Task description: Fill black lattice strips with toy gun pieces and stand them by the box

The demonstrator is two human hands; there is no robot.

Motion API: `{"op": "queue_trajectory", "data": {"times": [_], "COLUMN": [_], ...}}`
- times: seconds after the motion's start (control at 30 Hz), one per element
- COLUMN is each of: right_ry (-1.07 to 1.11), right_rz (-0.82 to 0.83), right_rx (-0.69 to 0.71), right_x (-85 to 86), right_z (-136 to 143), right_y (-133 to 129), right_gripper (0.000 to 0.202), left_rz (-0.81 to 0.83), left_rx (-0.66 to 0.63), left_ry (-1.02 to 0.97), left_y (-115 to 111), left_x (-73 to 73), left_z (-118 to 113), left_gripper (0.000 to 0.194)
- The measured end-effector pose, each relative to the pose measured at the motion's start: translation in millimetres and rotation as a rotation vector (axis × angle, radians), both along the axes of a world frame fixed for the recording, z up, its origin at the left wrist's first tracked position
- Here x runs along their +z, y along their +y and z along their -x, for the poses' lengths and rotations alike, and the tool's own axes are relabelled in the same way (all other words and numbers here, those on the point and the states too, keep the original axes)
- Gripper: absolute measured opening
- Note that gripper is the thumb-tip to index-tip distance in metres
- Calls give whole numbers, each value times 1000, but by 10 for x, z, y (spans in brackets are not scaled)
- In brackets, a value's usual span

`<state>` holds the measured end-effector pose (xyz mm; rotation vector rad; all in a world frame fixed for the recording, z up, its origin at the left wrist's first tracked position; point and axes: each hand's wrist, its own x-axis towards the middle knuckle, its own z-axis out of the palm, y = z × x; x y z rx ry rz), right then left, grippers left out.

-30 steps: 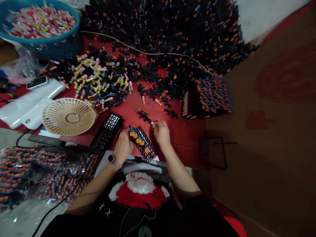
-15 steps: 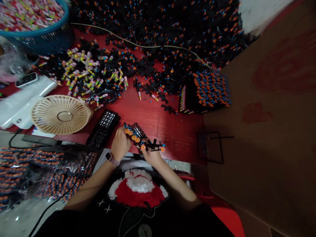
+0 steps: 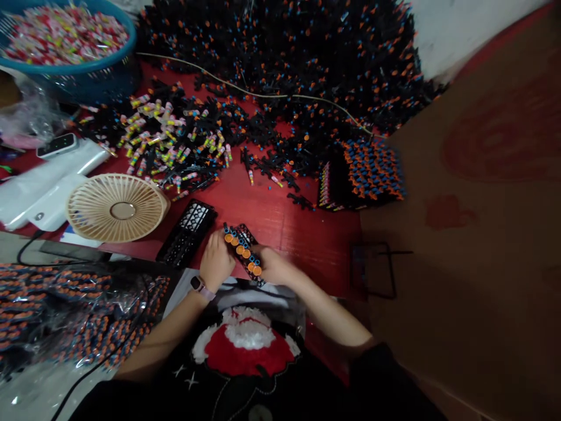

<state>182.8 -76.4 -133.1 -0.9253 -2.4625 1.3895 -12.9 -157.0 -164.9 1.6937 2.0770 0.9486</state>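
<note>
Near the table's front edge, a small black lattice tray (image 3: 249,235) holds a slanting row of black toy guns (image 3: 243,252) with orange and blue tips. My left hand (image 3: 217,261), with a watch on its wrist, is closed around the left side of the row. At the right side of the row is my right hand (image 3: 272,266), its fingertips hidden behind the toys, so what it grips is unclear. Another black tray (image 3: 186,234) lies left of my left hand.
A cream round fan (image 3: 118,207) stands at the left. Behind are a blue basket (image 3: 87,67) of candy tubes, a pile of black toys (image 3: 280,52) and a block of stacked toys (image 3: 374,169). Cardboard (image 3: 464,263) rises at the right.
The black toy that stuck out to the right over my right hand now sits in or against the row. My right hand has turned and moved against the row's right side. The view has shifted slightly.
</note>
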Motion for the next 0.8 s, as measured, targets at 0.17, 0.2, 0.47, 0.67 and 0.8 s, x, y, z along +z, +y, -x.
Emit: {"op": "queue_trajectory", "data": {"times": [0.17, 0.2, 0.47, 0.67, 0.8], "right_ry": [20, -36, -586, -473, -351], "right_rz": [-267, -356, -343, -566, -631], "right_rx": [-460, -531, -771, -564, -550], "right_x": [159, 161, 42, -61, -163], "right_z": [288, 439, 1432, 1098, 683], "right_y": [1005, 1201, 1846, 1731, 1786], "right_gripper": [35, 42, 80, 52, 41], "left_rz": [0, -1, -18, -50, -50], "left_rx": [4, -3, 10, -5, 5], "left_ry": [5, 6, -11, 14, 52], "left_y": [-6, -9, -23, -33, -32], "left_x": [-7, -4, -19, -45, -48], "left_z": [0, 4, 27, 37, 29], "left_gripper": [51, 52, 57, 63, 71]}}
